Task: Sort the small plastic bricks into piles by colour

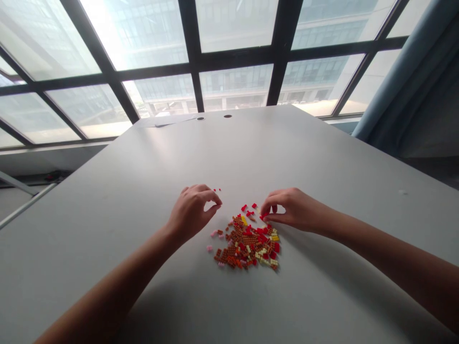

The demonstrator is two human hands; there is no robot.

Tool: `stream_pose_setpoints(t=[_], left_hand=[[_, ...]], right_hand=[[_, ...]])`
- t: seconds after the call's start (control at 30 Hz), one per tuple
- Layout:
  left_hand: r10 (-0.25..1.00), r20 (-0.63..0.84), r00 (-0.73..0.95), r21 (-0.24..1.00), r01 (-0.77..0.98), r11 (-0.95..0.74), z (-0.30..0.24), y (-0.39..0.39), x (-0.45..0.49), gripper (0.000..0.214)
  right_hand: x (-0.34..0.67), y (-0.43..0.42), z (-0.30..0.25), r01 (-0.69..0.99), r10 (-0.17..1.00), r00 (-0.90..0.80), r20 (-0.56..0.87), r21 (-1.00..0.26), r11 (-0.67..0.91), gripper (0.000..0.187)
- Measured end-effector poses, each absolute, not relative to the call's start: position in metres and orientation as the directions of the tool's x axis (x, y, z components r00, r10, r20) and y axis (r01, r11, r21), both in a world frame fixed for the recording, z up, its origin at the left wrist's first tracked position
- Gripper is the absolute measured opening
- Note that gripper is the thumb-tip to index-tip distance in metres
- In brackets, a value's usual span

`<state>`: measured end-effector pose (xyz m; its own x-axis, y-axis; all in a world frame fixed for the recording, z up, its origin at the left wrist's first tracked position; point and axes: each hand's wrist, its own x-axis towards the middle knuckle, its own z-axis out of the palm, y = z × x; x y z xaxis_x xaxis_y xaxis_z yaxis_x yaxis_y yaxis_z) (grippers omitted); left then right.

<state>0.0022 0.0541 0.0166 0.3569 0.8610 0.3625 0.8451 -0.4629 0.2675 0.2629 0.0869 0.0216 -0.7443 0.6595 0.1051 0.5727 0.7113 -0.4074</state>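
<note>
A loose heap of tiny plastic bricks point(247, 243) in red, brown, orange, yellow, cream and pink is spread on a pale grey tabletop point(150, 167), with a few pink ones at its left fringe. The left hand point(191, 214) is held at the heap's upper left, curled, with thumb and forefinger slightly apart and nothing seen between them. Two stray red bricks point(217, 190) are lying just beyond its fingertips. The right hand point(294, 210) is curved in at the heap's upper right edge, with thumb and fingers drawn close around a red brick point(264, 217); whether that brick is pinched cannot be told. A narrow gap is kept between the two hands above the heap. Wide stretches of tabletop are left to either side of the heap and ahead of it, as far as the angled side edges and the far edge, near which two round grommet holes point(201, 118) are set. Beyond that edge a large window point(233, 81) is seen, and a blue curtain point(405, 86) is hung at the right.
</note>
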Motion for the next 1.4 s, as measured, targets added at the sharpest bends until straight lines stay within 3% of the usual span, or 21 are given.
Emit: stream_pose_setpoints(t=[0.5,1.2,1.4], left_hand=[[0.866,0.365,0.343,0.267,0.852,-0.45,0.019,0.053,0.003,0.007],[0.865,0.373,0.335,0.268,0.854,-0.446,0.02,0.054,0.001,0.008],[0.865,0.373,0.337,0.265,0.854,-0.447,0.019,0.055,0.0,0.008]], right_hand=[[0.257,0.08,0.024,0.609,0.693,-0.719,0.044,-0.441,0.659,0.011],[0.225,0.086,0.023,0.656,0.788,-0.551,0.276,-0.441,0.613,0.021],[0.241,0.095,0.03,0.699,0.81,-0.576,0.109,-0.449,0.557,0.012]])
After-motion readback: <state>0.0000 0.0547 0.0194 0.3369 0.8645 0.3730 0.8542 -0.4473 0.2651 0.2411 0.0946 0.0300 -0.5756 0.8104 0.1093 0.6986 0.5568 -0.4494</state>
